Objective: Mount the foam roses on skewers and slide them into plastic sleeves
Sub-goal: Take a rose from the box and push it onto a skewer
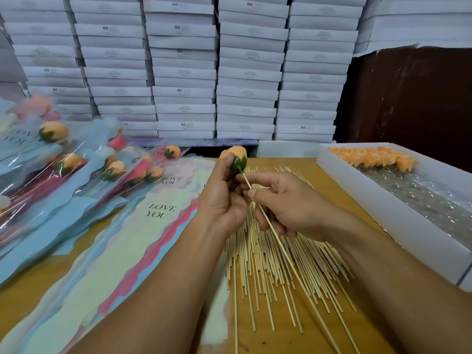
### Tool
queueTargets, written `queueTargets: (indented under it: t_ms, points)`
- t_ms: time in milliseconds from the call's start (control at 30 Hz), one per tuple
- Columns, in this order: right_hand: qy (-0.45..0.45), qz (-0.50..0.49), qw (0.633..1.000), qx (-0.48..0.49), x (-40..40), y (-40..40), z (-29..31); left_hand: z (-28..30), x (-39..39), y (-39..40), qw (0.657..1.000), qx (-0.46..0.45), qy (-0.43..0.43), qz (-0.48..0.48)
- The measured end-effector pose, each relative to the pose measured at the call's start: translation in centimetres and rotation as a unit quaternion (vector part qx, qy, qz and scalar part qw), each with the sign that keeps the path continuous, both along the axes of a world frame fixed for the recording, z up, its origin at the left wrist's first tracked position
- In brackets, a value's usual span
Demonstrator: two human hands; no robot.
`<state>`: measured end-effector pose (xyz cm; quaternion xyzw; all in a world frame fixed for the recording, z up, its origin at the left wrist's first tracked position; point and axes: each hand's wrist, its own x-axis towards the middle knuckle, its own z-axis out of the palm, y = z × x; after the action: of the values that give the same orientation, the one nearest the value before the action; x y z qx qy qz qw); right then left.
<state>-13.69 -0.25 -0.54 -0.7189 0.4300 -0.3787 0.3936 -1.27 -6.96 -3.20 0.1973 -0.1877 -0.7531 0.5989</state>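
From the head camera, the left hand [224, 198] grips an orange foam rose [236, 157] by its green base, holding it up above the middle of the wooden table [319, 335]. The right hand [283, 208] pinches a thin skewer [278, 241] between thumb and forefinger, its tip set into the bottom of the rose and its long end slanting down toward the near edge. Under both hands a loose pile of skewers [270, 261] fans across the table. Just left of it lies a stack of empty pastel sleeves [143, 241] printed "LOVE YOU". Toward the left edge, finished roses in sleeves [66, 164] are heaped. Along the right edge sits a white tray [398, 213] with more orange roses [373, 158] at its far end. White boxes [184, 67] are stacked behind the table.
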Motion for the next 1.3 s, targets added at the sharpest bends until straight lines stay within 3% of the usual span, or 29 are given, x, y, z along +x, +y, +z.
queueTargets:
  t_ms: [900,1100,1300]
  points:
    - [0.018,-0.018,1.000,-0.001,-0.3,-0.4,-0.3,0.0,-0.1,0.1,0.999,-0.015,-0.035,0.013]
    - [-0.002,-0.031,0.999,0.005,-0.4,-0.8,-0.6,0.1,-0.6,0.7,0.991,-0.022,-0.110,0.072]
    - [0.028,-0.069,0.997,-0.013,-0.2,-1.5,-1.5,-0.1,-1.1,0.6,0.984,-0.014,-0.126,0.128]
